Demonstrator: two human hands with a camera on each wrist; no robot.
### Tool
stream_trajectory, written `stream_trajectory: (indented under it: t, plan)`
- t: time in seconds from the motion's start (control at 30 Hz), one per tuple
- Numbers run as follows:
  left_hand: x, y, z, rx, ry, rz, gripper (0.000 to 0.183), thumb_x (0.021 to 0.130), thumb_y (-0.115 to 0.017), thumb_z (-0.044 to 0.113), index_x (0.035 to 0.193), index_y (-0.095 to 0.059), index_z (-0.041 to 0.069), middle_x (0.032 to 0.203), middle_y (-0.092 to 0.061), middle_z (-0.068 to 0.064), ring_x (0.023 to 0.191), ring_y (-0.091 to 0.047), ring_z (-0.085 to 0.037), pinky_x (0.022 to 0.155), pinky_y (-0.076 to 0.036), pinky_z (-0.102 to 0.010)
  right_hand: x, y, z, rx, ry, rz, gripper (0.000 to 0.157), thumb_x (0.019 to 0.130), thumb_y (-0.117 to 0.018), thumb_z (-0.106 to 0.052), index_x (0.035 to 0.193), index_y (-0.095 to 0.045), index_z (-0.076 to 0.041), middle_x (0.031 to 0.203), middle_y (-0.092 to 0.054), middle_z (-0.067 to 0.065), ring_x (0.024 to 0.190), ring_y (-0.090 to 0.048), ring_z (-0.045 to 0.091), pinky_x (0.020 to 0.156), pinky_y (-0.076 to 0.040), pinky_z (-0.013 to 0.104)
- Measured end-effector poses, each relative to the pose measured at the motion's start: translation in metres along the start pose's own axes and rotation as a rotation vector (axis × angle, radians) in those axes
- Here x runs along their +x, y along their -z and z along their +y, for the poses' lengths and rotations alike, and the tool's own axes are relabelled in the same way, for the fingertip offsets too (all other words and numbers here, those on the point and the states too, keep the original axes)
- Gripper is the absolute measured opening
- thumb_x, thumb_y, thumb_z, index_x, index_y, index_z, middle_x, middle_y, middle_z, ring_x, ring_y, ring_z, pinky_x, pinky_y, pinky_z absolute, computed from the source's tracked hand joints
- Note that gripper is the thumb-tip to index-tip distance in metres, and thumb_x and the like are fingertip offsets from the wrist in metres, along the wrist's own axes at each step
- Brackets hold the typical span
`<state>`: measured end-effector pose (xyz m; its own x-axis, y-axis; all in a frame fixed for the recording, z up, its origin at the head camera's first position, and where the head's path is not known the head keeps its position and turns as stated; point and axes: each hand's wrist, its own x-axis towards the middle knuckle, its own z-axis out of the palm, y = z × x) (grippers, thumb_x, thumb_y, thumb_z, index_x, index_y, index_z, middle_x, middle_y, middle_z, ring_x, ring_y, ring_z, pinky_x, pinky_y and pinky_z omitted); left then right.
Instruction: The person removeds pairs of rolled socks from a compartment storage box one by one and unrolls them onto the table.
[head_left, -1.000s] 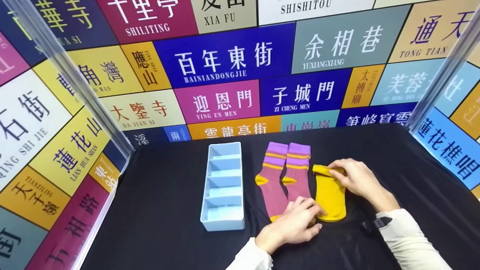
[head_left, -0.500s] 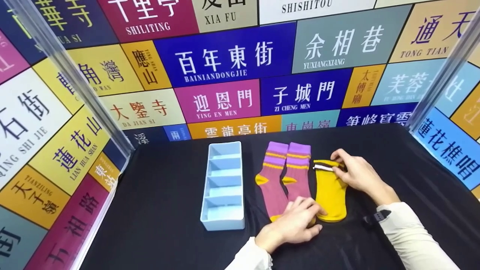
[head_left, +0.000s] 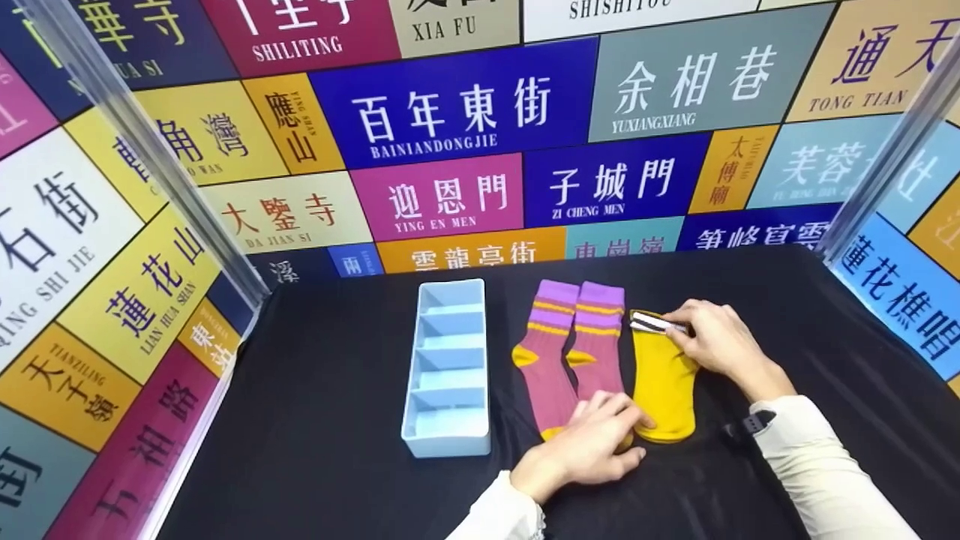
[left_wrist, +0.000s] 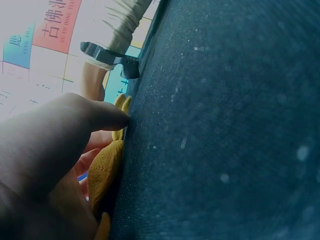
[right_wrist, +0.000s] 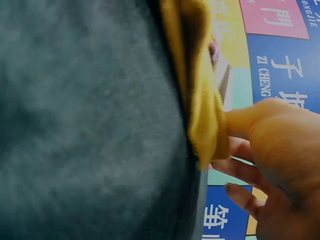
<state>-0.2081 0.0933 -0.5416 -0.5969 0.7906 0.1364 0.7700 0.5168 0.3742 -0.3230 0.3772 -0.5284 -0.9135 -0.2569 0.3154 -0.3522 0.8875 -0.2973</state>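
Observation:
In the head view, a yellow sock [head_left: 664,390] lies folded on the black cloth, and a white, dark-striped band [head_left: 654,322] shows at its upper end. My right hand [head_left: 724,341] pinches this upper end between thumb and fingers; the right wrist view shows the thumb against the ribbed yellow cuff [right_wrist: 221,130]. My left hand [head_left: 589,446] rests over the toe of the nearer pink sock, its fingertips touching the lower left edge of the yellow sock. Two pink socks [head_left: 551,375] with purple and yellow striped cuffs lie side by side, their toes partly hidden under my left hand.
Left of the socks stands a light blue box [head_left: 448,444] with several compartments in a row. The black cloth [head_left: 322,420] covers the table. Behind it rises a wall of coloured name signs [head_left: 457,112], with clear upright posts [head_left: 187,210] at the corners.
My right hand has turned the yellow sock's upper edge, so that the white striped band shows where plain yellow was. My left hand has stayed in place. The head view has tilted slightly.

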Motion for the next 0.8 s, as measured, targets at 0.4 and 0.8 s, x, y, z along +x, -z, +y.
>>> stream_trajectory:
  t: [0.4, 0.8]
  plan:
    - [0.000, 0.000, 0.000, -0.003, -0.002, 0.009, 0.036, 0.097, -0.060, 0.038, 0.132, -0.057, 0.028, 0.126, -0.054, 0.011, 0.126, -0.039, -0.008, 0.096, -0.034, -0.026, 0.006, -0.004, 0.001, -0.017, -0.045, 0.053, 0.019, 0.086, -0.078, -0.024, 0.103, -0.078, -0.015, 0.093, -0.075, 0.008, 0.070, -0.059, 0.028, 0.061, -0.046, 0.042]
    - [0.000, -0.001, -0.002, -0.038, -0.005, 0.016, 0.033, 0.097, -0.061, 0.037, 0.129, -0.060, 0.030, 0.124, -0.055, 0.012, 0.125, -0.038, -0.007, 0.095, -0.035, -0.025, 0.021, -0.004, -0.003, -0.007, -0.102, 0.001, 0.023, 0.089, -0.074, -0.019, 0.109, -0.072, -0.007, 0.094, -0.070, 0.012, 0.076, -0.059, 0.031, 0.070, -0.050, 0.049]
